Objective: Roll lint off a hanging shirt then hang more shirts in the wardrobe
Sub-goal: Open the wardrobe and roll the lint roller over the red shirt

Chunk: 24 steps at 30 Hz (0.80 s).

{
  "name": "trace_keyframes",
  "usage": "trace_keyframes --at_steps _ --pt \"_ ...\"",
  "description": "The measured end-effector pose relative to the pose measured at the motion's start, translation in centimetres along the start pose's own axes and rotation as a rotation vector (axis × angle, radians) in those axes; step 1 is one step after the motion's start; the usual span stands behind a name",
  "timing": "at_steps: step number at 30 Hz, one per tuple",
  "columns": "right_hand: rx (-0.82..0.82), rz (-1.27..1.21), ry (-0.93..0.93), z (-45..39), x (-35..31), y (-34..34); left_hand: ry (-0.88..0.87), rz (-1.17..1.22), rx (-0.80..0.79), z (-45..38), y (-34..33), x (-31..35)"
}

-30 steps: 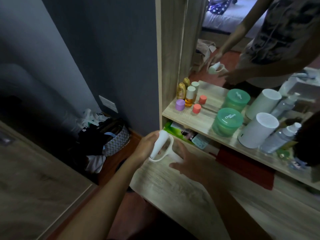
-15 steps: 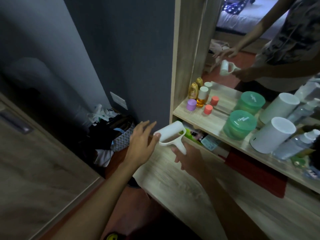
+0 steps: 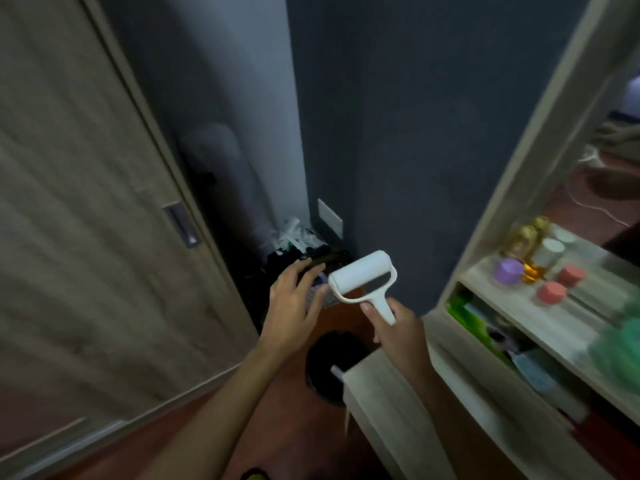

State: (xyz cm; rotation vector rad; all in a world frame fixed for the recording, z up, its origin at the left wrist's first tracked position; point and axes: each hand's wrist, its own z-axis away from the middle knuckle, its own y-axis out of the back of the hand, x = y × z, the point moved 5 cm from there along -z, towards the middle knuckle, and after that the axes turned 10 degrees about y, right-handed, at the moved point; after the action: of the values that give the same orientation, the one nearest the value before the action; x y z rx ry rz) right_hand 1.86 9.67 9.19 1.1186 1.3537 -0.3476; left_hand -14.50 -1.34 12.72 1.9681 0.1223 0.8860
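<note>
I am holding the lint roller (image 3: 362, 276) by its handle in my right hand (image 3: 398, 329), fingers curled around it, above the floor beside the dresser's left edge (image 3: 381, 403). My left hand (image 3: 294, 306) is hovering beside it, fingers spread, gripping nothing. I judge the rolling is not yet begun; next I must open the wardrobe door (image 3: 86, 220).

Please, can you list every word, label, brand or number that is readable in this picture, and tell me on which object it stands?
No text can be read in this picture.
Green jar lids: only a blurred edge shows, any print is unreadable.
Green packet on the lower shelf: too blurred to read.
Small bottles on the shelf: labels too small and blurred.
Lint roller in the right hand: plain white, no print visible.
</note>
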Motion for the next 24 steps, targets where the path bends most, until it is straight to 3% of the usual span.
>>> trace_keyframes --at_steps 9,15,24 --pt "-0.045 -0.054 0.084 -6.4 -6.7 -9.9 0.005 -0.161 0.284 -4.6 10.6 -8.8" --pt "0.045 -0.070 0.156 -11.9 -13.2 -16.1 -0.009 -0.259 0.496 -8.0 18.0 -15.2" --pt "0.013 -0.352 0.184 -16.6 -21.3 -26.4 -0.006 -0.519 0.449 -13.5 22.2 -23.1"
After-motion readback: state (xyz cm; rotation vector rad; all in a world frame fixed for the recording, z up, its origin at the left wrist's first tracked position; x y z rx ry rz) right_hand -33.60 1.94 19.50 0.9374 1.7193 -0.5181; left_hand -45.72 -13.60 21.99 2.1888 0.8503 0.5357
